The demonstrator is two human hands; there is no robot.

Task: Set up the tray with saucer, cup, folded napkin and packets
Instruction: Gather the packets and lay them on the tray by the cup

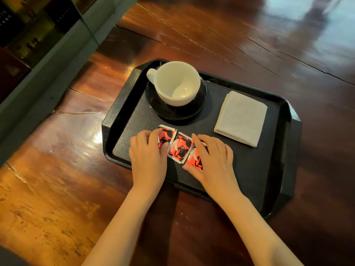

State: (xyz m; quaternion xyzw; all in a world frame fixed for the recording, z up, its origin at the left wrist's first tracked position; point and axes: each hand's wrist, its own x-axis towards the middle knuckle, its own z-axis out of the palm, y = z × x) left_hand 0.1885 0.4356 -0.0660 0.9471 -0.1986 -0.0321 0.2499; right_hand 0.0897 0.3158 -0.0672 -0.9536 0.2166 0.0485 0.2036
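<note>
Tray [249, 169] right in front of me on the dark wooden table [57, 160], sitting at a slant, its near rim under my wrists. Both my bare forearms come in from below and angle inward, so my hands sit close together over the tray's near-left part, with a gap between them.

My left hand [148, 158] is palm down with the fingers bent. The fingertips hook over the left packet [166, 133] and the thumb tip is down on its printed face, so I'm pinching that one. My right hand [213, 162] lies flatter, its fingers nearly straight across the right packet [193, 160] and pressing it to the tray, with the thumb laid along its near edge. Most of that packet is hidden under the hand.

Between my hands the middle packet [179, 148] lies uncovered. All three are red and black with white edges, flat on the tray in a slanted row, each one touching the next.

Further out and to the right, the folded napkin [241, 118] is a white square lying flat on the tray, well apart from the packets. To the left of it, at the tray's far-left corner, the black saucer [159, 106] carries the white cup [177, 83], upright, nothing in it, handle pointing away to the left.

Beyond the tray the tabletop is glossy, with long cracks in the wood. At far left there's a glass-fronted cabinet [38, 25].
</note>
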